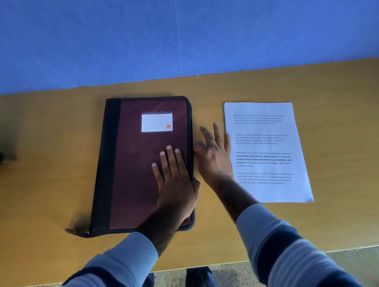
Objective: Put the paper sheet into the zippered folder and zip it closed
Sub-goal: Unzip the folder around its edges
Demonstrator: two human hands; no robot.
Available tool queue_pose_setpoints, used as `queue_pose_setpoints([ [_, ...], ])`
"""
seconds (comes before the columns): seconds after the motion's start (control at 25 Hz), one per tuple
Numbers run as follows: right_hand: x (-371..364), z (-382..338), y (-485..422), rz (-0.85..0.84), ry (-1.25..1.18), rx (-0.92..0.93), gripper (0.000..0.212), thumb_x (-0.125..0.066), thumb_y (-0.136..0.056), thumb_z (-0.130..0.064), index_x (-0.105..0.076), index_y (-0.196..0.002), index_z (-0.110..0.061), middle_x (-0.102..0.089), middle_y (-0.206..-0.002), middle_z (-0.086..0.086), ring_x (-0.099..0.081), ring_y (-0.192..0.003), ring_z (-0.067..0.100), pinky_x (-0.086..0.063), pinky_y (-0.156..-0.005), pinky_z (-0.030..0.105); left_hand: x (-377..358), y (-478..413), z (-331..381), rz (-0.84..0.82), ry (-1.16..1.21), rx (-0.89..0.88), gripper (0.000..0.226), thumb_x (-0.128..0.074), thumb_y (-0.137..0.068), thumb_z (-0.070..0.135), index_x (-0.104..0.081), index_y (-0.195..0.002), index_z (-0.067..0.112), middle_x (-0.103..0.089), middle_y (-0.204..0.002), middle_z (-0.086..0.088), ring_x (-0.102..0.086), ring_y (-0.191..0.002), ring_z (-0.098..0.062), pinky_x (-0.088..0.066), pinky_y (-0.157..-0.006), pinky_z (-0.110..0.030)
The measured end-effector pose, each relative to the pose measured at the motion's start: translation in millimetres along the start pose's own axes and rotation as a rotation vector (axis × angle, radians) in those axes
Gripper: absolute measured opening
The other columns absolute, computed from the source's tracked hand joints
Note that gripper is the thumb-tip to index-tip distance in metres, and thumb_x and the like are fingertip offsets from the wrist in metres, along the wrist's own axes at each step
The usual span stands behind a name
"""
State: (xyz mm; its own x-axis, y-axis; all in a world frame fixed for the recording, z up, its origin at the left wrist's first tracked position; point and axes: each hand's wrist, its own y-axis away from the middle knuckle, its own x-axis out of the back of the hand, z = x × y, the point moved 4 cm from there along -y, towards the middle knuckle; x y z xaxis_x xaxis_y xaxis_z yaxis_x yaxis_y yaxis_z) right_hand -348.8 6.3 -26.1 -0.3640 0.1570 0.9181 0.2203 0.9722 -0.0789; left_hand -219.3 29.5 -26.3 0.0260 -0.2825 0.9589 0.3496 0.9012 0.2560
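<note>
The sheet [268, 150] lies flat on the desk [38, 173], just right of the folder [143, 164] and not yet inside it. The folder lies shut, cover up, its zip tab [74, 231] trailing at the near left corner, so the zip looks undone. The left hand [174, 184] presses flat on the cover, fingers spread, thumb hooked over the right edge, likely to steady it for opening. The right hand [213, 153] hovers between folder and sheet, fingers wide, holding nothing.
</note>
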Motion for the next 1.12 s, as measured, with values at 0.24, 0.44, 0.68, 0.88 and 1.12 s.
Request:
queue_pose_setpoints([
  [0.24, -4.2, 0.3, 47.5, -0.023, -0.016, 0.048, 0.007, -0.065, -0.091, -0.012, -0.064, -0.097, -0.016, -0.041, -0.16, 0.013, -0.012, -0.156, 0.041, -0.016, -0.122, 0.064, 0.7, -1.3, 1.0, 0.014, -0.022, -0.028, 0.079, -0.023, -0.103, 0.048, 0.003, -0.16, -0.002, 0.009, -0.168, -0.024, 0.005, -0.157, -0.039, -0.006, -0.124, -0.061],
  [0.44, -3.2, -4.4, 70.0, -0.032, -0.076, -0.015, 0.01, -0.06, -0.09, -0.01, -0.067, -0.097, -0.013, -0.043, -0.158, 0.015, -0.014, -0.156, 0.042, -0.013, -0.123, 0.063, 7.1, 8.5, -14.9, 0.072, 0.009, -0.179, 0.09, -0.025, -0.101, 0.065, 0.003, -0.161, 0.004, 0.009, -0.171, -0.016, 0.005, -0.159, -0.031, -0.006, -0.127, -0.056],
  [0.68, -1.6, -9.8, 71.6, -0.063, -0.065, -0.161, 0.014, -0.055, -0.1, -0.013, -0.069, -0.102, -0.016, -0.038, -0.163, 0.01, -0.005, -0.158, 0.037, -0.007, -0.125, 0.057, -9.9, 69.2, -76.3, 0.063, -0.107, -0.309, 0.131, -0.028, -0.075, 0.099, -0.002, -0.162, 0.005, 0.005, -0.171, -0.013, 0.002, -0.159, -0.03, -0.012, -0.125, -0.059],
  [0.88, 0.3, -18.6, 71.5, -0.049, -0.055, -0.224, 0.017, -0.055, -0.099, -0.012, -0.07, -0.104, -0.017, -0.039, -0.162, 0.008, -0.003, -0.158, 0.036, -0.005, -0.125, 0.057, -13.9, 79.9, -91.0, 0.07, -0.18, -0.351, 0.125, -0.025, -0.08, 0.095, -0.002, -0.162, 0.003, 0.003, -0.171, -0.015, -0.001, -0.159, -0.032, -0.012, -0.125, -0.058],
  [1.12, 2.4, -28.3, 94.4, -0.07, 0.005, -0.192, 0.016, -0.059, -0.095, -0.003, -0.069, -0.101, -0.014, -0.039, -0.162, 0.011, -0.004, -0.158, 0.039, -0.008, -0.123, 0.061, -14.7, 85.9, -91.1, 0.081, -0.148, -0.323, 0.119, -0.02, -0.084, 0.091, 0.001, -0.161, 0.003, 0.004, -0.171, -0.016, 0.0, -0.159, -0.032, -0.01, -0.127, -0.056],
])
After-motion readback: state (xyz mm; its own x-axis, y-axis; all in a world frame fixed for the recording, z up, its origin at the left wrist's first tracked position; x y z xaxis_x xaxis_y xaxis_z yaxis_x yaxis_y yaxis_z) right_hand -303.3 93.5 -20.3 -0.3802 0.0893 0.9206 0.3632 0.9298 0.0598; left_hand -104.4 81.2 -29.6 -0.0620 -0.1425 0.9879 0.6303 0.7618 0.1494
